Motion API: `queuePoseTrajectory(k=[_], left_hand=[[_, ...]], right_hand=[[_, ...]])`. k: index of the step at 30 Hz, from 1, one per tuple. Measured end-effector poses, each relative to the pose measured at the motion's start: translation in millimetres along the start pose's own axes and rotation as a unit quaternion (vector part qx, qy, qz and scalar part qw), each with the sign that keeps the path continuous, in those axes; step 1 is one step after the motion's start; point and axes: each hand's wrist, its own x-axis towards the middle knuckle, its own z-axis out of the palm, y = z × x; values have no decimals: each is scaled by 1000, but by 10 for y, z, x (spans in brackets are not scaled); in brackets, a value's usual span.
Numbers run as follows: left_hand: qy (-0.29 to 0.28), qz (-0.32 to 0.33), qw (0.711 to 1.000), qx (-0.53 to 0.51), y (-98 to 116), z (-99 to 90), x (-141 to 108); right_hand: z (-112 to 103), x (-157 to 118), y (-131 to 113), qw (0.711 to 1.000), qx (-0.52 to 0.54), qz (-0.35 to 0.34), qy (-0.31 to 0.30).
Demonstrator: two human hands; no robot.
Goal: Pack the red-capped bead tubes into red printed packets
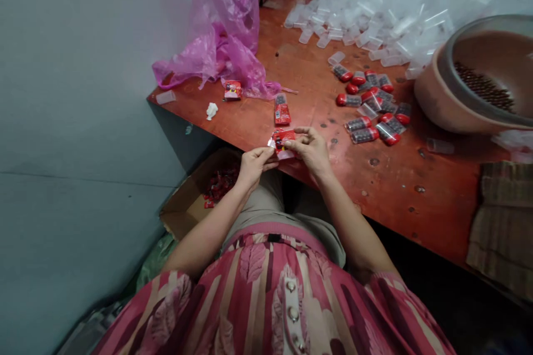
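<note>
Red packet [280,145], one: at the near edge of the table [316,89], gripped between both hands. Left hand [255,166]: thumb and fingertips closed on its left edge. Right hand [312,150]: thumb pressed over its face, fingers closed on its right side.

Basin [431,97], one, at the table's right: holds a heap of small dark brown beads [485,87] (a second, greyish rim shows inside the first).

Cardboard box [183,212], one, below the table: holds a jumble of red packets [222,183]; the left forearm crosses in front of its right part.

Red-capped tubes [372,101], a loose cluster left of the basin: clear walls, dark contents.

Clear tubes [383,25], a large heap along the back, partly hidden by the basin.

Another packet [282,113], red and clear, just beyond the held one.

Further left: a small red packet stack [232,90], a crumpled white scrap [212,111], and a pink plastic bag [227,22], slumped over the far corner.

Brown cloth [502,222], at the table's right end.
</note>
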Motion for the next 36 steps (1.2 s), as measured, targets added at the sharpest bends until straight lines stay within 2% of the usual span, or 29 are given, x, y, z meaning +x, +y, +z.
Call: queuePoseTrajectory(k=[5,10,13,15,16,18,20,22,24,28,31,33,34,36], left_hand=[[-18,-22,995,-93,25,-19,-60],[-14,-27,997,-73,45,-47,-37],[-6,0,1000,-11,23,-74,13],[6,5,1000,11,10,-85,35],[13,2,1000,16,5,-86,41],[28,-9,999,18,-8,-74,43],[38,-20,999,9,-26,-42,38],[39,-31,999,-4,-45,4,29],[35,-43,998,-17,-50,54,16],[39,-72,995,-58,2,134,-10],[50,-90,990,-95,34,184,-23],[52,-102,986,-125,22,217,-22],[52,-109,982,-143,8,233,-16],[54,-121,975,-181,-30,264,4]], right_hand=[[159,-21,4,999,-48,-21,-1],[226,-8,65,994,-104,-30,5],[157,37,62,987,-154,-35,-17],[-12,70,-1,974,-221,-52,2],[-139,87,-53,961,-269,-64,32],[-451,125,-182,904,-395,-71,149],[-774,166,-308,833,-492,-8,252],[-1036,207,-390,773,-550,69,309],[-1208,247,-411,747,-573,124,314],[-1389,316,-319,768,-561,148,272],[-1433,264,-193,791,-530,113,284],[-1363,126,-101,836,-459,50,296],[-1289,23,-59,871,-396,8,292],[-1068,-240,-1,942,-229,-51,242]])
